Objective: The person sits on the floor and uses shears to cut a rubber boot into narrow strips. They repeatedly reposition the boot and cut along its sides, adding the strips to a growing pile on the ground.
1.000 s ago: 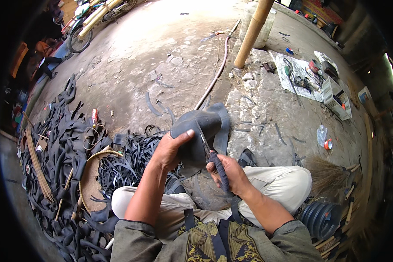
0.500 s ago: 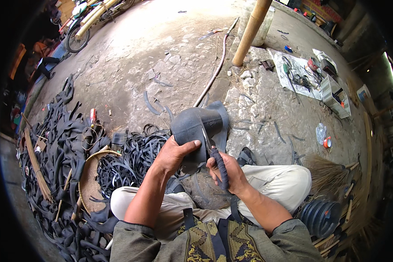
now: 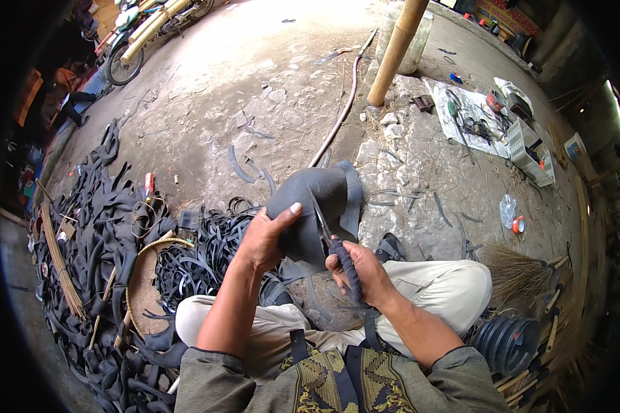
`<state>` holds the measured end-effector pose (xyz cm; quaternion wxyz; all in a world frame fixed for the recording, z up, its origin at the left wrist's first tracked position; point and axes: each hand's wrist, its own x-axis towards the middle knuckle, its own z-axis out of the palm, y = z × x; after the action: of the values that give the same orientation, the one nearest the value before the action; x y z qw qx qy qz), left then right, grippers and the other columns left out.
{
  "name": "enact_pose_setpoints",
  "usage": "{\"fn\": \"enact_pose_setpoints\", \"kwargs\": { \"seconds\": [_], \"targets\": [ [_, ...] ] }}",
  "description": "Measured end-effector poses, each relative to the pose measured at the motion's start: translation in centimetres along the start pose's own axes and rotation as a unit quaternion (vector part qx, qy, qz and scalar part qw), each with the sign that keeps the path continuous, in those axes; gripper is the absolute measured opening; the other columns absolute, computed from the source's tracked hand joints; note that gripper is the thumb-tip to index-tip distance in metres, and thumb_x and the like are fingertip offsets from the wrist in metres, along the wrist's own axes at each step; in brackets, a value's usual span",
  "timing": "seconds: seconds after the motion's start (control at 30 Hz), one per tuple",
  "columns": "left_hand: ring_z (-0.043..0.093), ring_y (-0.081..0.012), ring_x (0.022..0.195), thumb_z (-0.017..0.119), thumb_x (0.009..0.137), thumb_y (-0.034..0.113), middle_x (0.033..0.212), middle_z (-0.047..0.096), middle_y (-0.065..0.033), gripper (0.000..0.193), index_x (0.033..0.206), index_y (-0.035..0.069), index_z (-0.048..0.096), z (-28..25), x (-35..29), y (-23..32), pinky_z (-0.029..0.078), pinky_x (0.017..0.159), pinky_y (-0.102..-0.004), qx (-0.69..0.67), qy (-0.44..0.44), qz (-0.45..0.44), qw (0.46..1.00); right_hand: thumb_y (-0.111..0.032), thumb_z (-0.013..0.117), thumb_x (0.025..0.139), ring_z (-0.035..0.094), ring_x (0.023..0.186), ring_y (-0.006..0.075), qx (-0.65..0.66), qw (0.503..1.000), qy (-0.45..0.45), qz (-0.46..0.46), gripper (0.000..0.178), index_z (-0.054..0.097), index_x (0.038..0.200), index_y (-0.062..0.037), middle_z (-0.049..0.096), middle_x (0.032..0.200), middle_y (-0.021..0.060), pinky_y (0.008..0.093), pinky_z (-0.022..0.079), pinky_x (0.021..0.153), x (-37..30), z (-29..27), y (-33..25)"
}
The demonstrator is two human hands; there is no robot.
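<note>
A piece of black rubber, like a cut inner tube, is held up in front of me, curved over with a flared edge on its right. My left hand grips its left side, thumb pressed flat on the outer face. Closed in my right hand are scissors with thickly wrapped dark handles. Their narrow metal blade lies against the rubber, pointing up and away from me. The other blade is hidden, probably behind the rubber. Most of my left fingers are out of sight behind it too.
Thin rubber strips lie heaped to my left, beside a larger pile of black rubber scraps. A bamboo post stands ahead. Rightward are tools on a sheet, a white basket, a straw broom and a black coil.
The rubber has tilted and its near face has swung round a little. My left thumb has shifted up and left on it. The scissors stay against the rubber, nearly in place.
</note>
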<state>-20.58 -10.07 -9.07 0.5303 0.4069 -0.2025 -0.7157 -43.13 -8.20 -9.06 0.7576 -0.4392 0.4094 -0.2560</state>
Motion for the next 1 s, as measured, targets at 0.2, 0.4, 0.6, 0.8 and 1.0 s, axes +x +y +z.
{"fn": "enact_pose_setpoints", "kwargs": {
  "seconds": [0.2, 0.4, 0.6, 0.8, 1.0],
  "targets": [
    [0.070, -0.0171, 0.093, 0.082, 0.090, 0.016, 0.109, 0.072, -0.0062, 0.041, 0.124, 0.003, 0.064, 0.3, -0.3, -0.5, 0.059, 0.084, -0.0341, 0.084, 0.006, 0.022, 0.996, -0.022, 0.063, 0.103, 0.054, 0.059, 0.0077, 0.086, 0.996, 0.013, 0.000, 0.017, 0.058, 0.105, -0.0066, 0.059, 0.081, -0.0009, 0.0242, 0.046, 0.053, 0.9, 0.8, 0.4],
    [0.068, -0.0137, 0.092, 0.079, 0.092, 0.016, 0.107, 0.072, -0.0043, 0.039, 0.125, 0.002, 0.064, 0.5, -0.4, -1.3, 0.057, 0.084, -0.0310, 0.106, 0.014, -0.012, 0.994, -0.035, 0.071, 0.101, 0.051, 0.053, 0.0049, 0.055, 0.998, 0.031, 0.005, 0.030, 0.060, 0.104, -0.0072, 0.055, 0.068, -0.0045, 0.0232, 0.041, 0.049, 0.6, 0.8, 0.6],
    [0.068, -0.0134, 0.093, 0.078, 0.093, 0.018, 0.108, 0.072, -0.0032, 0.037, 0.125, 0.004, 0.065, 0.2, -0.7, -1.7, 0.055, 0.085, -0.0308, 0.123, -0.038, -0.008, 0.992, -0.050, 0.067, 0.100, 0.055, 0.060, 0.0082, 0.024, 1.000, 0.013, -0.009, 0.044, 0.056, 0.107, -0.0077, 0.054, 0.074, -0.0017, 0.0234, 0.047, 0.053, 0.6, 0.7, 0.3],
    [0.068, -0.0151, 0.096, 0.080, 0.094, 0.024, 0.112, 0.072, -0.0052, 0.043, 0.129, 0.004, 0.064, 0.3, -0.8, -1.5, 0.056, 0.087, -0.0334, 0.094, -0.053, -0.039, 0.993, -0.026, 0.069, 0.101, 0.052, 0.056, 0.0046, -0.062, 0.997, 0.040, -0.029, 0.025, 0.062, 0.110, -0.0036, 0.057, 0.071, -0.0035, 0.0217, 0.042, 0.051, 0.8, -0.2, 0.4],
    [0.069, -0.0161, 0.096, 0.081, 0.092, 0.022, 0.110, 0.072, -0.0064, 0.045, 0.127, 0.001, 0.063, -0.1, 0.3, -0.2, 0.057, 0.088, -0.0342, 0.088, 0.027, 0.029, 0.995, -0.018, 0.061, 0.104, 0.056, 0.059, 0.0037, 0.032, 0.999, -0.010, 0.007, 0.019, 0.062, 0.113, -0.0015, 0.065, 0.085, 0.0011, 0.0192, 0.042, 0.051, 0.3, 0.2, 0.8]
  ]
}}
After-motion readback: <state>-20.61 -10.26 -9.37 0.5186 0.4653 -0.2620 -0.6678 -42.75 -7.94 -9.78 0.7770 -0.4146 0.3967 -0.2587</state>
